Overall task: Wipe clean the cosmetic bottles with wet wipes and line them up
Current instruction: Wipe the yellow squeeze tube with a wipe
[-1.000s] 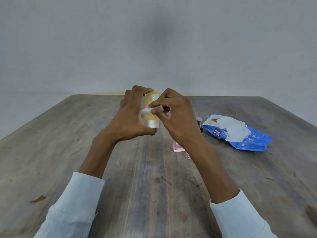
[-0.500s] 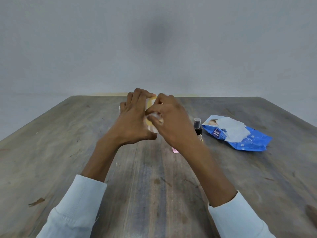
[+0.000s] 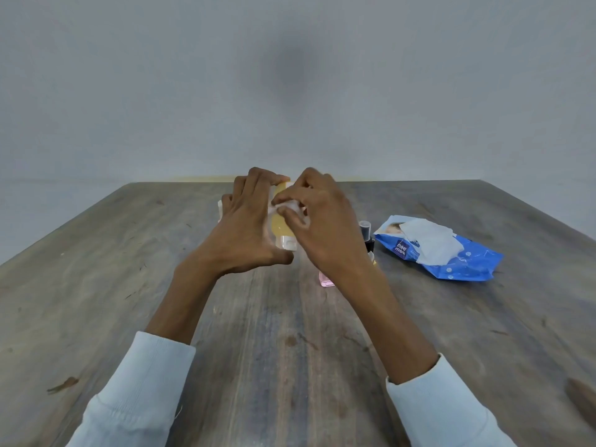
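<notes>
left hand (image 3: 248, 233): fingers curled round yellow bottle (image 3: 280, 222), held cap-down above desk (image 3: 274, 333)
right hand (image 3: 325, 227): fingers pinching wipe (image 3: 287, 206) against bottle
pack (image 3: 445, 250): right on desk

Matt, worn wooden table (image 3: 290, 350); glossy blue plastic wipes pack (image 3: 464, 262).

— What are we wearing here, seen from our head camera?

— Pale blue, soft knitted long sleeves: our left sleeve (image 3: 129, 391) and right sleeve (image 3: 442, 408), each with a ribbed cuff pushed up the forearm.

— And lower down?

— Bare forearms, a bare left hand (image 3: 245, 227) and right hand (image 3: 325, 221); no rings or watch show.
</notes>
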{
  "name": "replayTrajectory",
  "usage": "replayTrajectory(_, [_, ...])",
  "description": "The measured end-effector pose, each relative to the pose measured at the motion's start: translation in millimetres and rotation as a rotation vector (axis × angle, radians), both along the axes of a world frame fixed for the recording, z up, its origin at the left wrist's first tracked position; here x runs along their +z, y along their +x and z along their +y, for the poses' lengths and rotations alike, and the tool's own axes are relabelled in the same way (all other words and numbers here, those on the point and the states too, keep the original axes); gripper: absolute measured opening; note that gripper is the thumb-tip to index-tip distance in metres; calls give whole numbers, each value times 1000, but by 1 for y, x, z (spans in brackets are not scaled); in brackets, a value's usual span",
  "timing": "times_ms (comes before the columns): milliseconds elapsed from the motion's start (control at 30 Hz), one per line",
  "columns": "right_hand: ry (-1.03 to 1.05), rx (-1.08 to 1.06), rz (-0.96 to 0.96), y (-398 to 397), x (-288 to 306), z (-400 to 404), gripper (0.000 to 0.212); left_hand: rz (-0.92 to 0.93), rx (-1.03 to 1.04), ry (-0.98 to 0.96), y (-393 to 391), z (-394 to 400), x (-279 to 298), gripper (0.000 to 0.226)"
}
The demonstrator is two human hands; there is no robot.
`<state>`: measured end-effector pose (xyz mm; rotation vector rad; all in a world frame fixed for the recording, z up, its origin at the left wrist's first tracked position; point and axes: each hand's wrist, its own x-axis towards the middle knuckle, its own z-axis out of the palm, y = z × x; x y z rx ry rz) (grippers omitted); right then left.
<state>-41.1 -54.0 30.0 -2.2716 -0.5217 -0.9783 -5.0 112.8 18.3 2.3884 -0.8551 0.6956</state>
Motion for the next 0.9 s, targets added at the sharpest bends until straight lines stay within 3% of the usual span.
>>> replayTrajectory(167, [128,-109,-99,5,4,-8,14,-52,-66,-18,-7,-5,5,95])
replayTrajectory(467, [95,175,46,0,4,1,14,-59,129,-285,10,16,2,101])
replayTrajectory(600, [174,190,47,-4,5,2,13,9,100,-362,12,17,1,100])
replayTrajectory(767, [343,68,-47,-3,11,-4,13,58,-74,-256,4,9,3,106])
replayTrajectory(900, [341,-37,-66,2,10,-12,14,27,-145,-93,-2,1,2,109])
